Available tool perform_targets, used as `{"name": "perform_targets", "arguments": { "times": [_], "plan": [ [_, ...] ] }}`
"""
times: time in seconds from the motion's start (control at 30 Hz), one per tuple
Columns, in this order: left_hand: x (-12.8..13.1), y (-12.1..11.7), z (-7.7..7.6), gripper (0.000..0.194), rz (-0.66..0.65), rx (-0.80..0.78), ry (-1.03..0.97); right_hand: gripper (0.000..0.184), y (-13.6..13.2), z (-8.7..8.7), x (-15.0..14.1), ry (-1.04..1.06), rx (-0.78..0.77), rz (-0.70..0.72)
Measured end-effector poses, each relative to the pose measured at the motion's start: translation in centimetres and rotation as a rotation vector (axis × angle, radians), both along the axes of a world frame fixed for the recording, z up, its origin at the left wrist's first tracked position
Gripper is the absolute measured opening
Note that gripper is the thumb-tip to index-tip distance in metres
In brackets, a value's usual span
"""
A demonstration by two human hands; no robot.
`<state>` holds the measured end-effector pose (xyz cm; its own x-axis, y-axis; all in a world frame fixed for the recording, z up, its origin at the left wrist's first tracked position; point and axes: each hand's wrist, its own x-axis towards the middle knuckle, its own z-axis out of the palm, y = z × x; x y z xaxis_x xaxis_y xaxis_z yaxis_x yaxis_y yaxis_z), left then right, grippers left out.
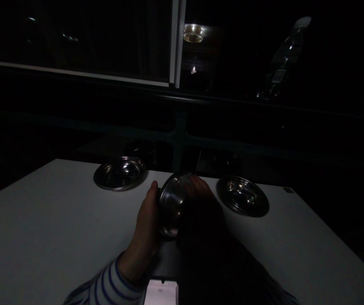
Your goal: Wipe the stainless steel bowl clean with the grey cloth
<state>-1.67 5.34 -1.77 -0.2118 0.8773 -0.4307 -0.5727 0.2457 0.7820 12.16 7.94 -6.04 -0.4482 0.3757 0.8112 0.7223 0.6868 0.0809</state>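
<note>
A shiny metal bowl (pixel 171 205) is tilted on its side above the white table, its rounded inside catching the light. My left hand (pixel 146 222) grips it from the left, with the thumb up along the rim. On the bowl's upper right lies my right hand (pixel 201 188), fingers bent over a pale crumpled cloth (pixel 186 179) pressed to the metal. Deep shadow hides most of the right hand and forearm. To the left rests one metal dish (pixel 114 176), to the right another metal dish (pixel 244 197).
The white table (pixel 58 216) ends just behind the dishes. A lit phone (pixel 160 293) shows at the bottom edge. Beyond stand a dark window with a pale frame (pixel 175 46) and a clear plastic bottle (pixel 285 59). The surroundings are very dark.
</note>
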Motion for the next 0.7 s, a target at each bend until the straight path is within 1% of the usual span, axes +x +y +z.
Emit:
{"name": "perform_targets", "arguments": {
  "times": [0.07,0.13,0.2,0.23,0.27,0.33,0.4,0.43,0.5,0.53,0.6,0.67,0.7],
  "plan": [
    [-0.2,0.1,0.1,0.046,0.006,-0.01,-0.023,0.042,-1.1,-0.4,-1.2,-0.065,0.027,0.04],
    [-0.4,0.2,0.1,0.045,0.022,-0.006,-0.015,0.036,-1.9,-0.9,-2.2,-0.14,0.077,0.123],
    [-0.4,0.2,0.2,0.044,0.01,-0.005,0.003,0.035,-2.0,-1.1,-2.3,-0.16,0.103,0.188],
    [-0.4,0.2,0.2,0.044,-0.011,-0.002,-0.004,0.036,-1.8,-1.0,-2.0,-0.141,0.094,0.199],
    [-0.3,0.1,0.3,0.046,-0.034,0.004,-0.017,0.038,-1.4,-0.9,-1.6,-0.113,0.067,0.197],
    [-0.1,0.0,0.4,0.05,-0.085,0.02,-0.038,0.045,-0.7,-0.3,-0.5,-0.044,-0.03,0.149],
    [0.1,-0.2,0.5,0.053,-0.102,0.032,-0.029,0.052,-0.3,0.1,0.2,0.012,-0.095,0.092],
    [0.2,-0.2,0.5,0.053,-0.101,0.033,-0.024,0.054,-0.2,0.2,0.3,0.033,-0.103,0.067],
    [0.2,-0.2,0.5,0.051,-0.092,0.035,-0.045,0.051,-0.7,0.0,-0.3,0.037,-0.073,0.046],
    [0.1,-0.2,0.5,0.05,-0.078,0.039,-0.055,0.047,-1.0,-0.2,-0.8,0.006,-0.048,0.06],
    [0.0,-0.1,0.4,0.047,-0.057,0.042,-0.043,0.037,-1.7,-0.7,-1.8,-0.078,0.016,0.137],
    [-0.2,-0.1,0.4,0.047,-0.042,0.046,0.005,0.034,-2.1,-0.9,-2.3,-0.141,0.058,0.196],
    [-0.2,-0.1,0.4,0.047,-0.034,0.055,0.029,0.034,-2.1,-0.9,-2.2,-0.154,0.055,0.197]
  ]
}}
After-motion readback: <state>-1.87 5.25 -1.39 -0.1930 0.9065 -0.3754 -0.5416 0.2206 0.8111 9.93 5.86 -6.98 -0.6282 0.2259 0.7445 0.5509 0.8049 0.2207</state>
